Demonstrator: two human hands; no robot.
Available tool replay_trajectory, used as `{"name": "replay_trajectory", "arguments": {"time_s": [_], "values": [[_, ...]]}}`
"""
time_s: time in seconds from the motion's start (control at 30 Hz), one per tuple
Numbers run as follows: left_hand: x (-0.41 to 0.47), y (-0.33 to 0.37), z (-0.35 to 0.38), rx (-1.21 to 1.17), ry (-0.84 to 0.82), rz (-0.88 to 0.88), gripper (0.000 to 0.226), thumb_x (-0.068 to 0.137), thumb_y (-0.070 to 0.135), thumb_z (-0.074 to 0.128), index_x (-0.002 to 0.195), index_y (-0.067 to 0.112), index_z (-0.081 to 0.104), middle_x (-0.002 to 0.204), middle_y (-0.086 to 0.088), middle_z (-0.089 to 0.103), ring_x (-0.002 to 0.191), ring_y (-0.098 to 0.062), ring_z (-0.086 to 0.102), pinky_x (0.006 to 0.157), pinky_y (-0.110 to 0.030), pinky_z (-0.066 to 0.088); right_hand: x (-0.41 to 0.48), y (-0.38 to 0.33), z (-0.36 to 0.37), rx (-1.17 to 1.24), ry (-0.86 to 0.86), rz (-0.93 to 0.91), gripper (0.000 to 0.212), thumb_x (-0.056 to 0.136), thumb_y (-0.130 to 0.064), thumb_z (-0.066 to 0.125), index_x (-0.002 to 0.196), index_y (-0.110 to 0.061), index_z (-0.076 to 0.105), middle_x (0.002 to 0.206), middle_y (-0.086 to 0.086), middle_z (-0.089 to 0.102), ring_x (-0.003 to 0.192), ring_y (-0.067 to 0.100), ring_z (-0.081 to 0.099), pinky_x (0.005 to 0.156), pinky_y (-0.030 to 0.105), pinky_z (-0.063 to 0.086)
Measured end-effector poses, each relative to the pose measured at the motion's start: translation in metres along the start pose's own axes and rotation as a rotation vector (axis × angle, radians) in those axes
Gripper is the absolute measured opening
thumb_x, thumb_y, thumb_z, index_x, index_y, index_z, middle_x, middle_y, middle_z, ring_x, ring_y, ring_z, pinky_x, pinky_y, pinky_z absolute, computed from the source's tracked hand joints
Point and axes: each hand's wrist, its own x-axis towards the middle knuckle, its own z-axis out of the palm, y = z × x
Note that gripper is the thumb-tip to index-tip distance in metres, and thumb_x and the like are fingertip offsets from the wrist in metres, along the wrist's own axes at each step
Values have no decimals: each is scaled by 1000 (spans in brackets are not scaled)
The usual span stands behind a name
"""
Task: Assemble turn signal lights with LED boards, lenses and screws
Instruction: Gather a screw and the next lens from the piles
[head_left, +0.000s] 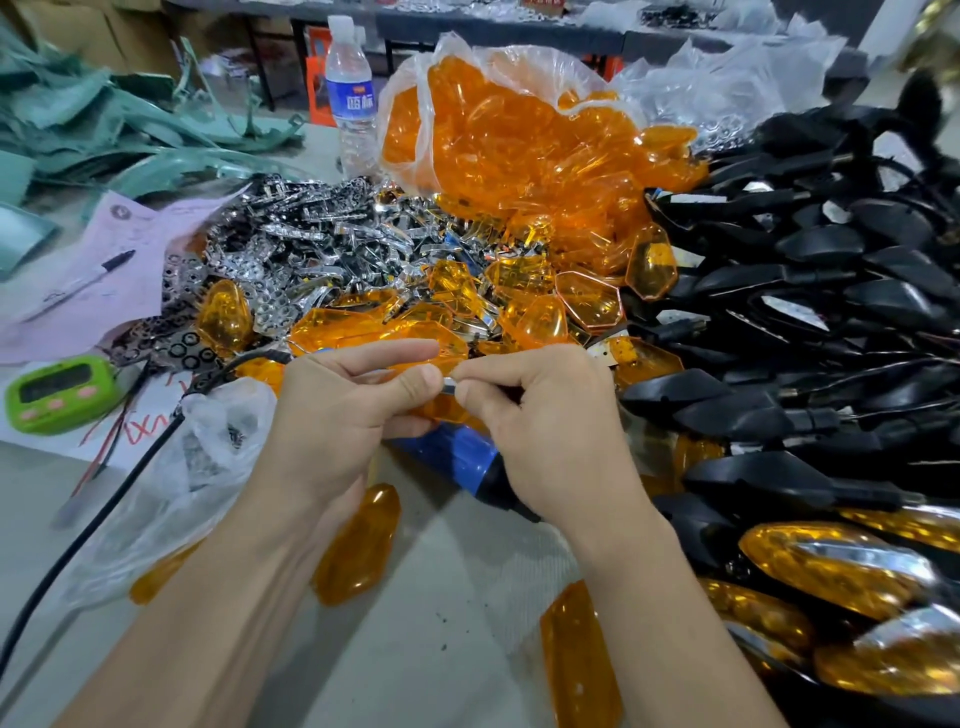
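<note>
We note left hand (337, 410) and right hand (540, 415) together mid-desk (441, 571), both pinching a small silver piece (449, 385) between thumbs. Orange lenses (587, 301) at 12 o'clock, black housings (831, 249) at 3, blue screwdriver (462, 452) just beneath.

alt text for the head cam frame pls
Two bare hands, left hand and right hand, pinch a small silvery part together over a blue-and-black cylindrical tool. Behind lie heaps of translucent orange plastic lenses, shiny chrome reflectors and, at right, black plastic housings.
</note>
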Motion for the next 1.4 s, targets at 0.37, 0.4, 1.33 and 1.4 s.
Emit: {"name": "replay_trajectory", "arguments": {"time_s": [0.37, 0.4, 1.33, 1.4], "values": [[1, 1, -4, -32, -58, -123, 17, 60, 18, 79, 76, 18, 84, 73, -10, 76, 64, -19, 74, 53, -26, 61, 5, 8, -9, 136, -66, 8, 16, 93, -11, 73, 93, -23, 83, 83, -3, 76, 81, 16, 69, 72, 32, 55], [2, 1, -5, -36, -84, -142, 17, 61, 18, 78, 76, 18, 85, 74, -9, 76, 65, -19, 74, 53, -26, 61, 5, 8, -9, 147, -69, 10, 17, 94, -10, 73, 95, -23, 84, 82, -7, 77, 82, 12, 70, 72, 28, 56], [0, -5, 4, -84, -132, 185, 34, 57, 30, 89, 91, 29, 85, 88, -7, 81, 77, -25, 78, 62, -30, 63, 0, 9, -10, 1065, -107, 446, 23, 95, -4, 64, 117, -4, 71, 107, 15, 79, 98, 28, 77, 83, 39, 64], [0, -6, 4, -71, -138, 210, 33, 59, 27, 89, 91, 29, 85, 87, -6, 81, 77, -23, 78, 62, -30, 63, 1, 9, -7, 1081, -95, 447, 26, 92, -4, 66, 117, -2, 71, 104, 16, 78, 95, 28, 77, 81, 39, 64]]}}
